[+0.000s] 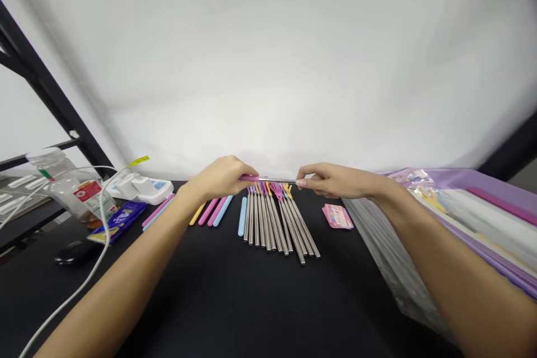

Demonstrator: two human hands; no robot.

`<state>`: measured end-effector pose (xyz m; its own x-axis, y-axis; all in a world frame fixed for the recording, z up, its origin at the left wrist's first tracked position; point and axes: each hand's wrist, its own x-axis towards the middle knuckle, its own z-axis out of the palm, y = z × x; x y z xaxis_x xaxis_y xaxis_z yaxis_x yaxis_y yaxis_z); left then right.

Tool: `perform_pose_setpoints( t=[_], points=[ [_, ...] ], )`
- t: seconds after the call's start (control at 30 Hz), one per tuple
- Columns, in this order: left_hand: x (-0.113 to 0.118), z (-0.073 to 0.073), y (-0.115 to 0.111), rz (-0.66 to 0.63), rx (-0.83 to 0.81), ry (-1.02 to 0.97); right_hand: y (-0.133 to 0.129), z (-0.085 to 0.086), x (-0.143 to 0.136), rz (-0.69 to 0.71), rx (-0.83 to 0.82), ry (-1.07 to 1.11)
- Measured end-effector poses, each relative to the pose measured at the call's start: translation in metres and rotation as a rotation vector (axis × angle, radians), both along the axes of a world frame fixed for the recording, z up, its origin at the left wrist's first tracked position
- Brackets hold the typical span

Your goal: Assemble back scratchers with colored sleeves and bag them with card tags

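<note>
Between both hands, a thin metal rod with a pink end (274, 180) is held level above the far edge of the desk. The fingers of my left hand (224, 182) are closed on its pink end. My right hand (329, 179) pinches the metal end between thumb and fingertips. Below lies a row of back scratchers (274, 224), with silver shafts and small pink, yellow and purple claw heads pointing away from me. A light blue sleeve (242, 216) lies along the row's left side. More pink, blue and yellow sleeves (217, 211) lie near my left wrist.
Pink cards (338, 216) lie right of the row. A lilac-edged box (457, 176) with plastic-wrapped items stands at the right. At left are a power strip (157, 193), a clear jar (81, 196), a blue packet (121, 219), a black mouse (75, 252) and a white cable (103, 229).
</note>
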<state>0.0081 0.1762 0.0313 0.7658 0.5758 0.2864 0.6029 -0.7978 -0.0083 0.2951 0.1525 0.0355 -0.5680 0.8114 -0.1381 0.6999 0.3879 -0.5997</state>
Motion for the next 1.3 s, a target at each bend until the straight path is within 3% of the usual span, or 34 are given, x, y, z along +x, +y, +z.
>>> perform_pose_setpoints(
  t=[0.1, 0.23, 0.37, 0.43, 0.5, 0.6, 0.67, 0.73, 0.8, 1.07, 1.3],
  points=[
    [0.015, -0.003, -0.010, -0.052, -0.100, 0.042, -0.004, 0.003, 0.000, -0.014, 0.077, -0.051],
    [0.032, -0.011, -0.017, -0.132, -0.255, -0.046, -0.010, 0.010, -0.012, -0.065, 0.156, -0.109],
    [0.045, -0.019, -0.019, -0.151, -0.274, -0.165, -0.013, 0.015, -0.023, -0.097, 0.208, -0.068],
    [0.049, -0.020, -0.021, -0.142, -0.244, -0.231, -0.014, 0.020, -0.019, -0.146, 0.144, -0.044],
    [0.052, -0.020, -0.022, -0.135, -0.204, -0.255, -0.015, 0.025, -0.005, -0.162, 0.064, -0.051],
    [0.058, -0.023, -0.025, -0.102, -0.151, -0.232, -0.015, 0.034, 0.028, -0.213, 0.078, -0.108],
    [0.064, -0.028, -0.028, -0.071, -0.130, -0.201, -0.013, 0.036, 0.052, -0.377, 0.077, -0.193],
    [0.070, -0.034, -0.030, -0.052, -0.107, -0.161, -0.012, 0.036, 0.072, -0.579, 0.001, -0.337],
    [0.077, -0.039, -0.032, -0.048, -0.085, -0.118, -0.010, 0.031, 0.086, -0.697, -0.099, -0.474],
    [0.087, -0.044, -0.034, -0.016, -0.074, -0.022, 0.001, 0.003, 0.092, -0.688, -0.302, -0.606],
    [0.084, -0.046, -0.034, -0.008, -0.109, -0.018, 0.002, 0.000, 0.089, -0.633, -0.238, -0.607]
  ],
)
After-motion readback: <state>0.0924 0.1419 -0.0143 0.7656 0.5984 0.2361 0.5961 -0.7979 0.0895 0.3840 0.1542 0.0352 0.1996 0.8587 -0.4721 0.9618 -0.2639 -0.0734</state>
